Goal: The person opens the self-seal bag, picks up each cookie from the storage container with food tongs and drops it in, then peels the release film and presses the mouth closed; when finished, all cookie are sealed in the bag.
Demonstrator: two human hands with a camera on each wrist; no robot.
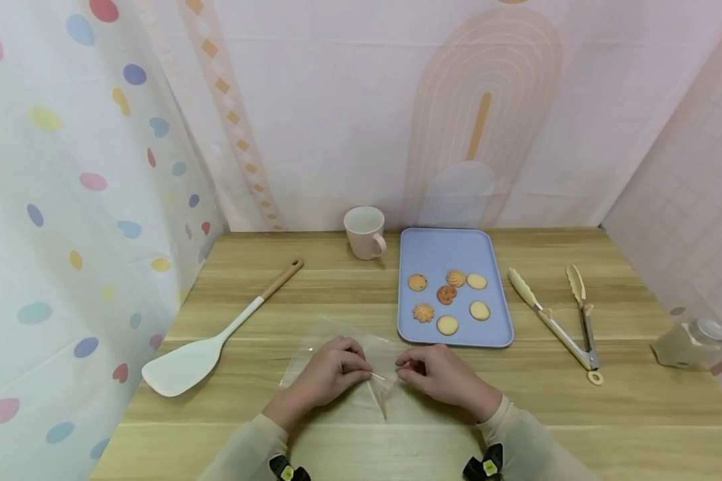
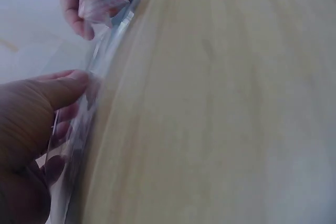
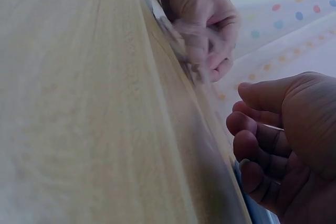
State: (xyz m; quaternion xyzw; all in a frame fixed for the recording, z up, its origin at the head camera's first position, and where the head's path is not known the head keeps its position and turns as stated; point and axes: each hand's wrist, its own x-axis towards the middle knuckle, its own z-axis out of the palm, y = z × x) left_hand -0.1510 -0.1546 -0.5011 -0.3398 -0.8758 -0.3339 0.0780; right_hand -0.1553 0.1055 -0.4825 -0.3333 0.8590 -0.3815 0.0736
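Plainly, left hand (image 1: 329,371) pinches clear plastic (image 1: 382,359), right hand (image 1: 438,375) curls loosely.

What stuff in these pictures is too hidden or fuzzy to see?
Head view: clear plastic beneath the left hand, hidden by it.
Head view: upper end of left sleeve, cut off by bottom edge.
Head view: contents of jar, too small.
Right wrist view: plastic's folds, blurred.

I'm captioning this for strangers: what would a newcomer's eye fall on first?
Probably the blue tray with seven cookies, just beyond the right hand. Next, perhaps, the big white spatula lying to the left. Front and centre, the left hand pinches clear plastic.
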